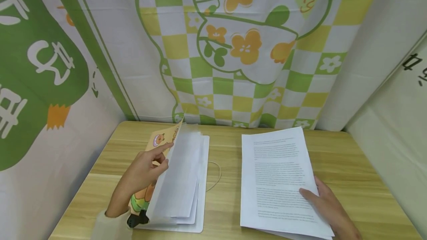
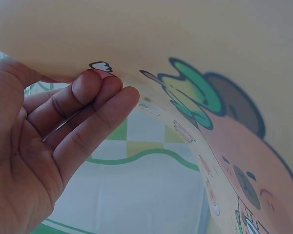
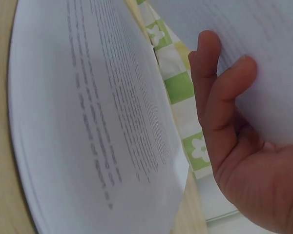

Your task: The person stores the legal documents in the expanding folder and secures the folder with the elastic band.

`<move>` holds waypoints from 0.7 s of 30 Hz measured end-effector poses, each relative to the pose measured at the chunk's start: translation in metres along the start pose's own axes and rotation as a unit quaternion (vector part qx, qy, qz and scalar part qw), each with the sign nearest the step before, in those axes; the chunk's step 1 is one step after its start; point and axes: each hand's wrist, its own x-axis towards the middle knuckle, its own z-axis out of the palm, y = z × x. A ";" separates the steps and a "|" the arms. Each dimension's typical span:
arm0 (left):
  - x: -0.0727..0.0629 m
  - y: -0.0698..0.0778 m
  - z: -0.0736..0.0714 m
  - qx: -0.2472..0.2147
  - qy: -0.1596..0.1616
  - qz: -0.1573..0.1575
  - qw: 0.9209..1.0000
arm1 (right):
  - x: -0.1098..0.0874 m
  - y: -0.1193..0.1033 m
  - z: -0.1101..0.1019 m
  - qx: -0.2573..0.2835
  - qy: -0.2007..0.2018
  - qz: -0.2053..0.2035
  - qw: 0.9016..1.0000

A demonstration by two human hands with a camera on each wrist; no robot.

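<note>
On the left lies a document folder (image 1: 200, 217) with a yellow cartoon-printed cover (image 1: 158, 136), its cover raised. White papers (image 1: 181, 175) lie inside in clear sleeves. My left hand (image 1: 141, 171) holds the cover near its free edge, index finger stretched along it and thumb below. The left wrist view shows the other fingers (image 2: 102, 109) bent against the printed outer face. My right hand (image 1: 330, 205) grips printed sheets (image 1: 278, 180) by their right edge, thumb on top, the other fingers mostly hidden underneath. In the right wrist view another printed page (image 3: 97, 126) lies beneath the lifted paper.
A thin elastic loop (image 1: 218, 175) sticks out from the folder's right side onto the wooden table (image 1: 225, 151). Behind the table hangs a green and yellow checked curtain (image 1: 247, 99); pale fabric walls stand left and right.
</note>
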 end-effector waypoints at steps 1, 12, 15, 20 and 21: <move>0.000 0.000 0.000 0.000 0.000 0.000 1.000 | 0.000 -0.001 0.001 0.014 -0.001 0.003 1.000; 0.001 -0.001 0.001 0.002 0.000 0.006 1.000 | 0.004 -0.007 0.018 0.042 -0.003 -0.016 0.999; 0.001 -0.001 0.001 0.000 -0.003 0.005 1.000 | 0.006 -0.009 0.023 0.040 -0.005 -0.030 0.999; 0.001 0.000 0.001 -0.003 -0.004 0.004 1.000 | 0.009 -0.013 0.034 0.015 -0.009 -0.051 0.999; 0.001 0.000 0.001 -0.002 -0.004 0.004 1.000 | 0.010 -0.014 0.036 0.013 -0.014 -0.055 0.998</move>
